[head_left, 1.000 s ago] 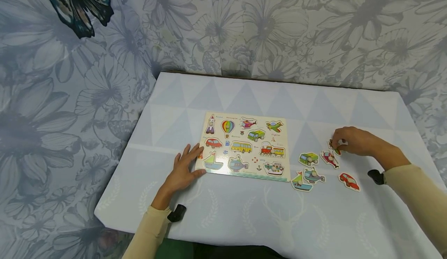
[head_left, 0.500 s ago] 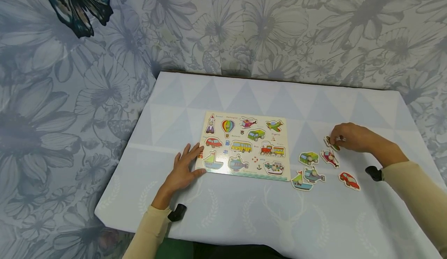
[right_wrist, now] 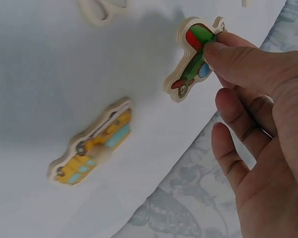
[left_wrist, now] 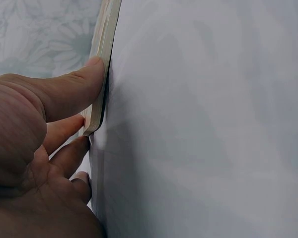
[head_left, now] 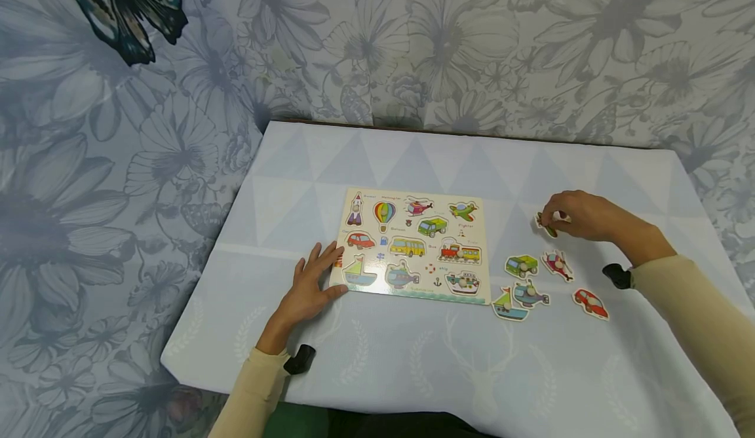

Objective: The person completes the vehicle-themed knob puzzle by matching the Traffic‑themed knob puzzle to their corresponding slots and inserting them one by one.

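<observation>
My right hand [head_left: 596,218] pinches a green, red and blue airplane puzzle piece [right_wrist: 194,64] between thumb and fingertips, over the right part of the table. With extended fingers, my left hand [head_left: 307,296] touches the left side of the puzzle board [head_left: 433,296]; its thumb [left_wrist: 79,89] rests against the near edge in the left wrist view. Printed vehicles fill the cream board. Right of it lie a green truck piece [head_left: 522,266], a helicopter piece [head_left: 557,265], a submarine piece [head_left: 531,294], a sailboat piece [head_left: 510,308] and a red car piece [head_left: 590,304].
The white-and-blue table [head_left: 413,359] meets a flowered wall [head_left: 472,71] at the back. In the right wrist view, a yellow vehicle piece [right_wrist: 92,146] with light-blue windows lies below the airplane. Part of a pale piece [right_wrist: 102,12] shows at that view's top.
My right hand has carried the airplane piece away from the loose pieces, up and to the left in the head view. The left hand and board have stayed in place.
</observation>
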The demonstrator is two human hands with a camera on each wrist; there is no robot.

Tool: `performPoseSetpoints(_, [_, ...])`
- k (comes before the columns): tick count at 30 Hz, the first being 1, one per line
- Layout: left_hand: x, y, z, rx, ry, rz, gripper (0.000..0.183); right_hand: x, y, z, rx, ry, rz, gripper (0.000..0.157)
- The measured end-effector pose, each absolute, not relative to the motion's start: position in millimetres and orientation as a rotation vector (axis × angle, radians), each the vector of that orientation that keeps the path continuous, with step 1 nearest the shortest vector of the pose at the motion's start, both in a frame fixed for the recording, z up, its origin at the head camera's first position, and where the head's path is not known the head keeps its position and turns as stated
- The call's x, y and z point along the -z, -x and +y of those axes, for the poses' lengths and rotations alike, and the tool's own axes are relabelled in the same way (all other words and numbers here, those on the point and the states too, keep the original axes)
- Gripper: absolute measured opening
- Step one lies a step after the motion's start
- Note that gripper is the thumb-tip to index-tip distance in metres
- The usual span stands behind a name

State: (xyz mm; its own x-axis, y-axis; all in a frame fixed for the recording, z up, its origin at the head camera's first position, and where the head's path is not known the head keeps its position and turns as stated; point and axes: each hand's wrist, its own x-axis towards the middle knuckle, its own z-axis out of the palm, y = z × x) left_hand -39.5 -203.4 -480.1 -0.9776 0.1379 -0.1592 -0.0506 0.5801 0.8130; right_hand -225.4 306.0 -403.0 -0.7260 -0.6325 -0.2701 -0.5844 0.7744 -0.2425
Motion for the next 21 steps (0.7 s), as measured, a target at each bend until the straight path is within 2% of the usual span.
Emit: performPoseSetpoints(21, [482, 40, -203, -1.323, -0.056, 2.616, 0.079, 391, 239, 254, 0.101, 1.081, 2.659, 0.012])
